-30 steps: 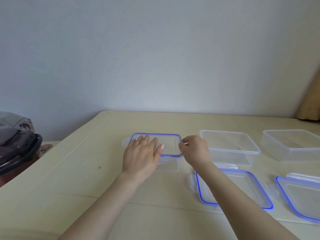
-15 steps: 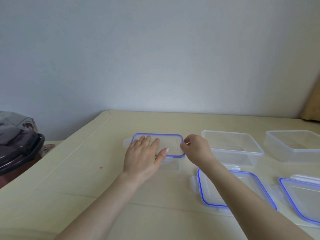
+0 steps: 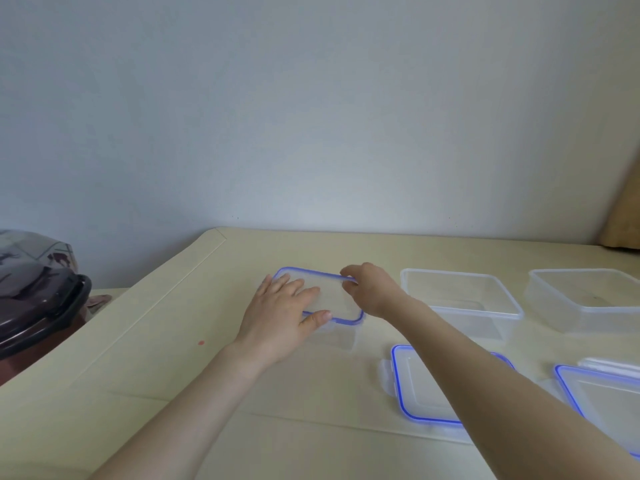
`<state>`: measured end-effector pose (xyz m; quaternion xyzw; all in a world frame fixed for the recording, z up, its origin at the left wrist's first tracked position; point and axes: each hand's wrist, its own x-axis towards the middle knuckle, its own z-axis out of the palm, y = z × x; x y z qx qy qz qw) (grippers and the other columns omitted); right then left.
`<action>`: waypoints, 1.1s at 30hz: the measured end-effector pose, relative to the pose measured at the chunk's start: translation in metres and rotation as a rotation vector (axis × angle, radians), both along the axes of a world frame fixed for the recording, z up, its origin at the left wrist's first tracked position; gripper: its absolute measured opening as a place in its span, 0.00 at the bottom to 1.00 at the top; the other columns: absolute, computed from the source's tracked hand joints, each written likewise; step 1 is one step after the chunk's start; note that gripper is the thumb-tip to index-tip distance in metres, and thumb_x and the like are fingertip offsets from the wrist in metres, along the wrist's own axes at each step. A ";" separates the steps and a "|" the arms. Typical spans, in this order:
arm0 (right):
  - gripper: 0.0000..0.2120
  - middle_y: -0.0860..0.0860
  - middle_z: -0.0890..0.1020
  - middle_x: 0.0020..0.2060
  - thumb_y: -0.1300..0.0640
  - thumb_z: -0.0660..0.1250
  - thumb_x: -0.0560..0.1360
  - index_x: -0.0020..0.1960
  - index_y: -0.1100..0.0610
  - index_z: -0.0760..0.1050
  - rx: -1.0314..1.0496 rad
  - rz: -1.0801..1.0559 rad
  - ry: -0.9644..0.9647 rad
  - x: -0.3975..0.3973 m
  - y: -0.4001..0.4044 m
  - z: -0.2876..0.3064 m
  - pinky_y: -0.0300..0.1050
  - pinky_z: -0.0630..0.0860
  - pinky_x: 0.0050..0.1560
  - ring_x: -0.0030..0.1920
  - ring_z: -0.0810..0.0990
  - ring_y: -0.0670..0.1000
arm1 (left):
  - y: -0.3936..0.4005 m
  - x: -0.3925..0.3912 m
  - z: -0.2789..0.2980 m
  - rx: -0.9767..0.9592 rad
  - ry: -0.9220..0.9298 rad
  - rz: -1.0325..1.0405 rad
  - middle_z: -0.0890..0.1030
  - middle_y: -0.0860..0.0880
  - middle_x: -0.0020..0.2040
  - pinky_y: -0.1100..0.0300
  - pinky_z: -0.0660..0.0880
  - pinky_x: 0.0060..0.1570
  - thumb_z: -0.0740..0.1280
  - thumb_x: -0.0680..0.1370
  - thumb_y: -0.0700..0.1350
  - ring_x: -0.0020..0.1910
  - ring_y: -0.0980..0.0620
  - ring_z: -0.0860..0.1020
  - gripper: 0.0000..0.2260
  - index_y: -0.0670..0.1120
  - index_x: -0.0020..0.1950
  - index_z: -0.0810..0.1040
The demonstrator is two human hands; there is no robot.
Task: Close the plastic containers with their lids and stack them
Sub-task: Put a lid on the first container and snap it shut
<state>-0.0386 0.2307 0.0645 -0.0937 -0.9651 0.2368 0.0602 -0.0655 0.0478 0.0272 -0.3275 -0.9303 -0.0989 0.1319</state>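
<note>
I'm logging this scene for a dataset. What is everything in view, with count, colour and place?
Lidded clear plastic container with blue-rimmed lid: one, table centre, under both hands.
Open clear plastic containers: two, no lids, right far side.
Loose clear lids with blue rims: two, flat, right near side.
Cream table: one, bears all these.
Dark brown appliance: one, left edge, off the table.
Left hand: flat on the lid.
Right hand: fingers curled at the lid's far right rim.
</note>
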 end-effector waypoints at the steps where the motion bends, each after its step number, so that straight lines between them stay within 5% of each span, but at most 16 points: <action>1: 0.17 0.57 0.74 0.63 0.55 0.57 0.80 0.68 0.56 0.71 -0.002 -0.025 0.005 0.003 0.003 0.001 0.47 0.71 0.58 0.61 0.74 0.58 | -0.001 -0.002 0.001 0.010 0.010 0.006 0.67 0.50 0.73 0.53 0.44 0.73 0.51 0.76 0.66 0.75 0.49 0.57 0.25 0.57 0.69 0.68; 9: 0.13 0.55 0.80 0.49 0.53 0.57 0.79 0.51 0.61 0.76 0.077 -0.152 0.006 0.022 0.009 -0.003 0.44 0.71 0.43 0.49 0.78 0.57 | -0.001 -0.010 0.008 0.025 -0.099 0.027 0.65 0.51 0.74 0.48 0.46 0.74 0.49 0.81 0.54 0.74 0.47 0.58 0.18 0.58 0.70 0.67; 14: 0.17 0.50 0.70 0.32 0.52 0.58 0.79 0.32 0.54 0.62 0.138 -0.171 0.008 0.032 -0.007 -0.008 0.43 0.67 0.39 0.39 0.72 0.56 | 0.009 -0.011 0.010 0.025 -0.192 0.028 0.61 0.46 0.76 0.49 0.46 0.74 0.50 0.81 0.54 0.75 0.49 0.57 0.21 0.52 0.72 0.64; 19: 0.15 0.51 0.73 0.35 0.52 0.59 0.78 0.34 0.56 0.65 0.112 -0.151 0.032 0.034 -0.014 -0.008 0.44 0.67 0.37 0.39 0.72 0.55 | 0.012 -0.012 0.012 0.104 -0.251 0.024 0.68 0.46 0.70 0.52 0.48 0.72 0.52 0.81 0.51 0.72 0.48 0.60 0.18 0.47 0.68 0.68; 22: 0.12 0.53 0.75 0.41 0.52 0.59 0.78 0.41 0.58 0.71 0.058 -0.143 0.057 0.029 -0.013 -0.007 0.45 0.69 0.41 0.43 0.74 0.57 | 0.016 -0.009 0.007 0.166 -0.296 0.046 0.63 0.44 0.73 0.53 0.53 0.70 0.52 0.81 0.52 0.75 0.49 0.55 0.18 0.45 0.66 0.68; 26: 0.19 0.50 0.67 0.29 0.52 0.58 0.78 0.31 0.56 0.60 0.010 -0.168 0.074 0.025 -0.015 -0.016 0.44 0.63 0.31 0.36 0.69 0.55 | 0.016 -0.008 0.002 0.202 -0.342 0.056 0.53 0.47 0.78 0.54 0.54 0.71 0.51 0.80 0.55 0.77 0.53 0.46 0.20 0.49 0.69 0.64; 33: 0.17 0.50 0.65 0.27 0.55 0.57 0.77 0.30 0.55 0.59 -0.049 -0.215 0.152 0.022 -0.017 -0.028 0.42 0.59 0.27 0.33 0.66 0.55 | 0.018 -0.008 0.001 0.156 -0.319 0.059 0.51 0.47 0.78 0.53 0.51 0.72 0.49 0.80 0.57 0.77 0.52 0.44 0.23 0.53 0.74 0.58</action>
